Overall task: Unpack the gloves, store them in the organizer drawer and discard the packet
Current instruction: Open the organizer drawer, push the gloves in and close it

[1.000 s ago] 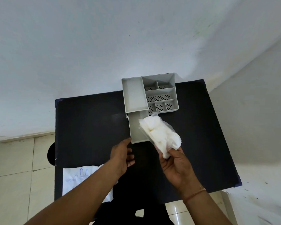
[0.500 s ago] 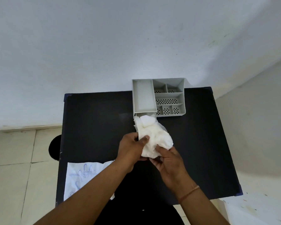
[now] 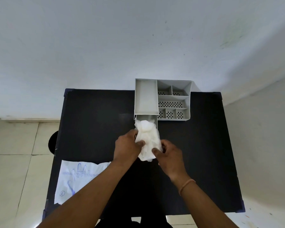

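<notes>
A crumpled bundle of white gloves (image 3: 148, 139) sits between both hands at the middle of the black table (image 3: 92, 122). My left hand (image 3: 127, 148) grips its left side and my right hand (image 3: 169, 154) pinches its lower right. The bundle's upper end lies over the pulled-out drawer (image 3: 146, 118) of the grey organizer (image 3: 162, 98), hiding most of the drawer's inside. A flat white packet with blue print (image 3: 77, 176) lies at the table's front left, partly under my left forearm.
The organizer stands at the table's far edge against a pale wall, with several perforated compartments on its right. A dark round object (image 3: 53, 142) pokes out by the table's left edge. Tiled floor lies to the left.
One second ago only my right hand held the gloves up. My left hand has since taken hold too, and the bundle has come down and forward over the open drawer.
</notes>
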{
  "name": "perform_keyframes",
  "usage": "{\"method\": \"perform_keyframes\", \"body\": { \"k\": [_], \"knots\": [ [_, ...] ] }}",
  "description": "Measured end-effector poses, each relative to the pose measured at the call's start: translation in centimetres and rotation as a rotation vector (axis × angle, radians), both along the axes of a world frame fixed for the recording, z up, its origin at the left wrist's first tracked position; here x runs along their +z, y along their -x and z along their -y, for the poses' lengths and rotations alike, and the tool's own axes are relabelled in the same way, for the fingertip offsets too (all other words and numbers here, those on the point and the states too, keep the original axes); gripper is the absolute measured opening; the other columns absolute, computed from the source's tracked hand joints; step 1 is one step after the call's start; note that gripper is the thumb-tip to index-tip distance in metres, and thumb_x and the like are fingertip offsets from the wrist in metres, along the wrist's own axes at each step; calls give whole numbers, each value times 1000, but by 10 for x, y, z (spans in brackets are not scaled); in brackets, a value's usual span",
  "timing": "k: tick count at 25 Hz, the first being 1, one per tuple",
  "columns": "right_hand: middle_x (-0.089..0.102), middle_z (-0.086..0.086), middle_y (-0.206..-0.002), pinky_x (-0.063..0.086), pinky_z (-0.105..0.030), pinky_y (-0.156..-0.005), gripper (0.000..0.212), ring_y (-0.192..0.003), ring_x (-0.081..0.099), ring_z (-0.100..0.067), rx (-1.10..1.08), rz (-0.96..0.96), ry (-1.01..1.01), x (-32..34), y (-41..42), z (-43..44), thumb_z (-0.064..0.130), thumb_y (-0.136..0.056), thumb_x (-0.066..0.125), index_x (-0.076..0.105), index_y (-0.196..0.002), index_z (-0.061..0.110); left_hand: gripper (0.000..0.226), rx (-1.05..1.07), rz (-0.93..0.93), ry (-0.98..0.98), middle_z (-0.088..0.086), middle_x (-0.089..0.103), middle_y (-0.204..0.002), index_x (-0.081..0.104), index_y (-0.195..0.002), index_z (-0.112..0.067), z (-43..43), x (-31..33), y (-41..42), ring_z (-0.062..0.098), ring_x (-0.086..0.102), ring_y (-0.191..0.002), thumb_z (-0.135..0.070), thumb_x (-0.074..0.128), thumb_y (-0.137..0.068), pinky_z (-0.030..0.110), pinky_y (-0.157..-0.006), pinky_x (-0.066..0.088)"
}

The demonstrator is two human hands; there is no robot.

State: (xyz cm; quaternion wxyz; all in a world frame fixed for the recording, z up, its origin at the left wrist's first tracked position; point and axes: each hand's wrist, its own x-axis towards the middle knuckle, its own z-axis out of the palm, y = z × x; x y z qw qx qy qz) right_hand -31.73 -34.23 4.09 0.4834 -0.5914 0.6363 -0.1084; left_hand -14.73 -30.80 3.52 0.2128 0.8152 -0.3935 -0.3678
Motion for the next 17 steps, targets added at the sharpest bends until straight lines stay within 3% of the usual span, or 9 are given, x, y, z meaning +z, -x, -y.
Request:
{"method": "perform_keyframes", "body": {
  "k": [4, 6, 9, 12, 15, 17],
  "knots": [
    [71, -4, -74, 61, -44, -61, 15, -63, 71, -25, -10, -53, 42, -12, -17, 13, 28, -87, 70, 69, -82, 14, 19, -27, 103, -5, 1, 79, -94, 72, -106, -16, 15, -12, -2, 22, 75, -84, -25, 75, -89, 25, -71, 49],
    [69, -5, -74, 61, -43, -63, 12, -64, 70, -25, 16, -101, 81, -20, -23, 25, 24, -85, 68, 68, -81, 13, 19, -64, 159, 17, 4, 79, -94, 72, -107, -14, 27, -15, -4, 25, 75, -84, -22, 74, -90, 28, -72, 53],
    [70, -7, -84, 56, -36, -69, 12, -78, 69, -26, 91, -220, 195, -23, -32, 40, 21, -85, 69, 69, -89, 9, 19, -161, 277, 49, 9, 79, -97, 71, -109, -13, 46, -22, -8, 30, 76, -87, -20, 72, -91, 38, -78, 60],
    [67, -8, -106, 50, -34, -75, 28, -99, 66, -26, 251, -438, 298, -26, -41, 44, 34, -91, 66, 69, -111, 15, 29, -259, 394, 14, 14, 73, -113, 64, -122, -13, 54, -27, -6, 37, 74, -94, -27, 67, -97, 44, -80, 61],
    [55, -9, -116, 55, -37, -74, 42, -105, 59, -27, 355, -608, 365, -27, -40, 40, 46, -88, 70, 64, -119, 18, 51, -251, 493, -41, 14, 63, -129, 54, -136, -14, 41, -28, -4, 40, 74, -94, -39, 71, -95, 46, -74, 60],
    [53, -9, -115, 55, -39, -74, 44, -102, 57, -27, 342, -619, 468, -25, -34, 37, 49, -84, 71, 63, -115, 19, 46, -225, 541, 48, 16, 62, -122, 59, -128, -14, 28, -27, -8, 38, 74, -83, -36, 76, -91, 44, -65, 61]
  ]
}}
